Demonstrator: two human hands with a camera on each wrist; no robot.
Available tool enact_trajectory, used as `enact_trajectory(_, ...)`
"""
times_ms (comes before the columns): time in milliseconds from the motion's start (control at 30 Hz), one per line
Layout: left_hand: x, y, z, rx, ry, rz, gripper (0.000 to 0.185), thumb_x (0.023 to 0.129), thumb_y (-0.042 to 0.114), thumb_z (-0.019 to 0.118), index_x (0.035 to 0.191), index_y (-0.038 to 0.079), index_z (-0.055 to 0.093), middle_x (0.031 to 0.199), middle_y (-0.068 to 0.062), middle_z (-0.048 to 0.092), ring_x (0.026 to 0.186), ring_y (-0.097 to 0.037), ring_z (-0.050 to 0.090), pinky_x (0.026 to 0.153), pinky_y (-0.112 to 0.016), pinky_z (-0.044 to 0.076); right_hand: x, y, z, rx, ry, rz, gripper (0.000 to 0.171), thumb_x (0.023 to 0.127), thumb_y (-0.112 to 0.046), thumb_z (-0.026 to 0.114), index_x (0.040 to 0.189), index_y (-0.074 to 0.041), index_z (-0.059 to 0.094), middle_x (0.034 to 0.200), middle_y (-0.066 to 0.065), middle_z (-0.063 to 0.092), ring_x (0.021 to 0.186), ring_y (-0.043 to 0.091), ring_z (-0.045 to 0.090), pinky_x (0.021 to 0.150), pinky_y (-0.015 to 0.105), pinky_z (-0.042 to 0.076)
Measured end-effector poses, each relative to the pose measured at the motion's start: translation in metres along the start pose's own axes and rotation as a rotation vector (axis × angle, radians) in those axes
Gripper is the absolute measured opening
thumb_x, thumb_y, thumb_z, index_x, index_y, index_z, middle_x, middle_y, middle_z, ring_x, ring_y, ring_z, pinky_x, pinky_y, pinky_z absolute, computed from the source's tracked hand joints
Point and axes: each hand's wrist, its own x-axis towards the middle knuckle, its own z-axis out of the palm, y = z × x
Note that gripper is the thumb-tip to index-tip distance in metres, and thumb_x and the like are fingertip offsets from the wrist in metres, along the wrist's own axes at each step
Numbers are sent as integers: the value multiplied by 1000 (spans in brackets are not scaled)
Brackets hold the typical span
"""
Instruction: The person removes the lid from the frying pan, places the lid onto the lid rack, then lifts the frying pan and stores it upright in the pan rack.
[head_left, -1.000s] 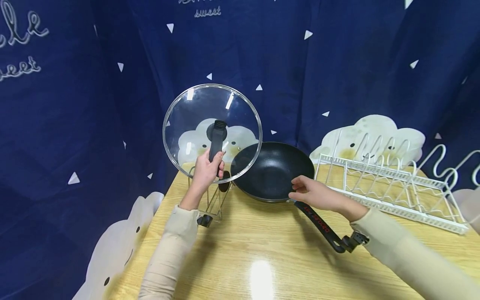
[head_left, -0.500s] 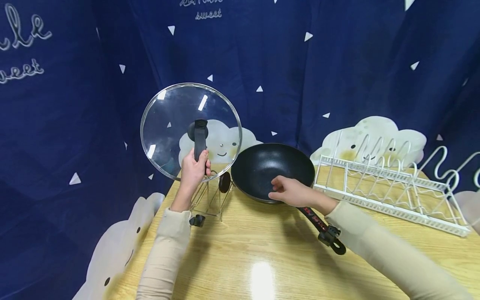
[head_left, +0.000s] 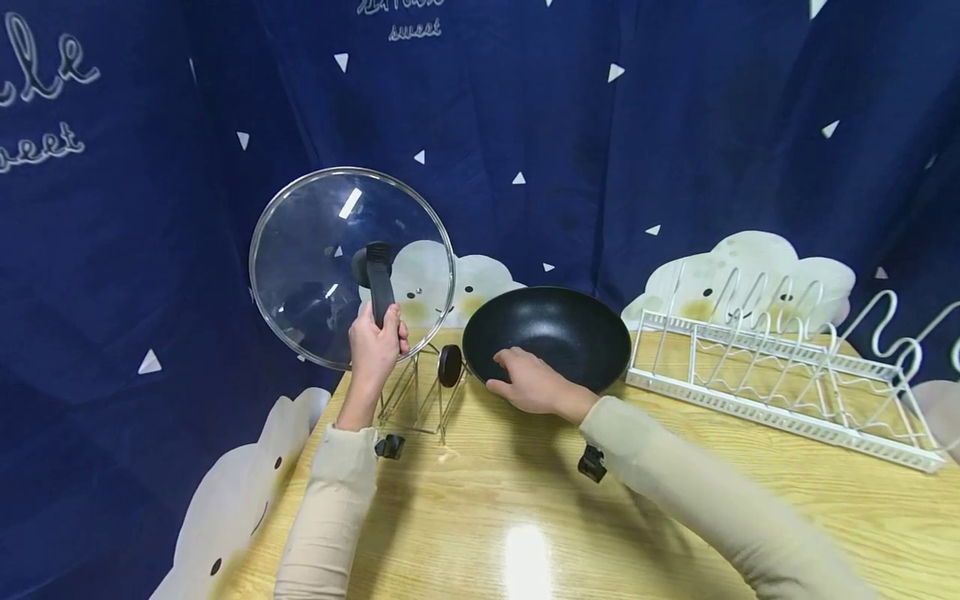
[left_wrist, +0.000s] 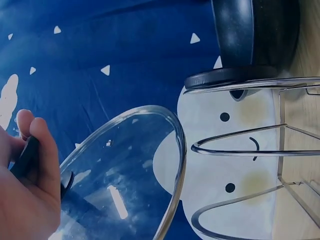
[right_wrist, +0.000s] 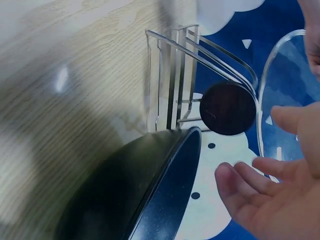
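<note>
My left hand (head_left: 372,346) grips the black handle (head_left: 381,287) of a round glass pot lid (head_left: 307,292) with a metal rim. The lid is held up, tilted on edge, over a small metal wire rack (head_left: 405,403) at the table's left. A dark round disc (right_wrist: 227,109) sits at the rack's right end, beside the black wok (head_left: 558,321). Over the wok's near rim, my right hand (head_left: 532,382) reaches leftward with fingers relaxed and thumb apart, holding nothing. In the right wrist view its fingers (right_wrist: 245,182) point toward the lid. The wok's handle is hidden beneath the right forearm.
A long white wire rack (head_left: 772,421) lies on the right of the wooden table (head_left: 465,517). Behind stands a dark blue curtain (head_left: 570,125) with white triangles and clouds. The table's left edge runs close to the small wire rack.
My left hand has carried the lid leftward, from near the wok to above the small wire rack. My right hand has moved left across the wok from near its handle.
</note>
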Motion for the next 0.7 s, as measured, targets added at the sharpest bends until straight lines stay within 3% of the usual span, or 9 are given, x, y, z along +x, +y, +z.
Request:
enact_trajectory(200, -5, -2, -2, 73, 57, 5, 17, 97, 16, 52, 85, 4, 52, 59, -8, 59, 39, -20, 56, 36, -21, 41, 20, -10, 22, -73, 33, -20, 56, 97, -34, 53, 137, 3, 41, 133, 20, 46, 122, 31, 47, 99, 41, 40)
enact_trajectory(433, -5, -7, -2, 131, 88, 4, 16, 98, 17, 50, 88, 4, 53, 60, -9, 60, 44, -33, 59, 36, -21, 38, 39, -13, 35, -76, 84, -30, 60, 97, -32, 53, 143, 1, 33, 145, 18, 35, 130, 32, 39, 104, 43, 35)
enact_trajectory(700, -2, -11, -2, 187, 99, 13, 15, 98, 17, 50, 89, 5, 52, 60, -8, 61, 39, -15, 56, 40, -21, 41, 56, -11, 43, -61, 79, -1, 64, 99, -34, 49, 147, 0, 25, 151, 21, 22, 132, 37, 34, 106, 44, 32)
